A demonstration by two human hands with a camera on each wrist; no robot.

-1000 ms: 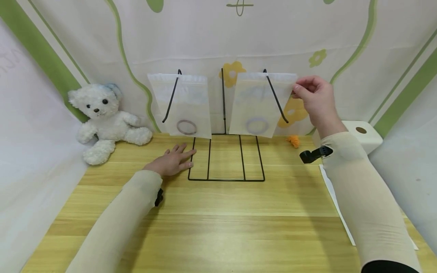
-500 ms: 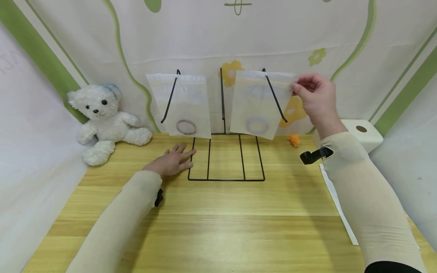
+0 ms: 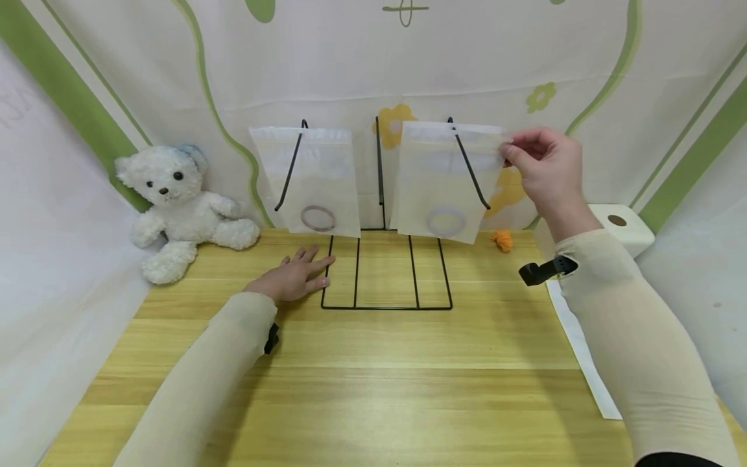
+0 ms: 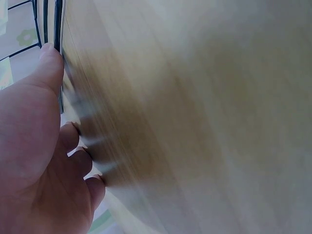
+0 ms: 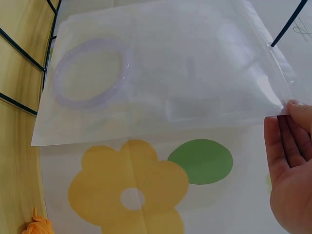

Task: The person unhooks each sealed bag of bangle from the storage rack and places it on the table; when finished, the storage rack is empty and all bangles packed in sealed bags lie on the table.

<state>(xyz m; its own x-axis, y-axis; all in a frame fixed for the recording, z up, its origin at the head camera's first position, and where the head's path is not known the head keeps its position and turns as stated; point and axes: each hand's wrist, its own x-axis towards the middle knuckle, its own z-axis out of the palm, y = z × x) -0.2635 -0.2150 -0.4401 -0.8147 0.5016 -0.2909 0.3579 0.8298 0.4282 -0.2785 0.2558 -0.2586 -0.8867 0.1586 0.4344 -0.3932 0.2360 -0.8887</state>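
Observation:
My right hand (image 3: 548, 175) pinches the upper right corner of a translucent zip bag (image 3: 440, 178) between thumb and fingers. A lilac bangle (image 5: 127, 66) lies at the bottom of that bag. The bag hangs on the right hook (image 3: 471, 170) of a black wire rack (image 3: 387, 308). A second zip bag (image 3: 327, 175), with a pinkish bangle (image 3: 318, 229) in it, hangs on the left hook. My left hand (image 3: 292, 275) lies with fingers spread on the table, its fingertips on the left side of the rack's base. In the left wrist view its thumb (image 4: 48, 68) touches the black wire.
A white teddy bear (image 3: 181, 207) sits at the back left. Back right are a small orange tassel-like thing (image 3: 502, 240) and a white box (image 3: 624, 227) with a round hole. A white sheet (image 3: 583, 357) lies partly under my right forearm. A patterned cloth (image 3: 327, 58) hangs behind.
My right hand has shifted slightly to the right, and the right bag's lower edge has swung right and a little lower. The left hand and the left bag stay in place.

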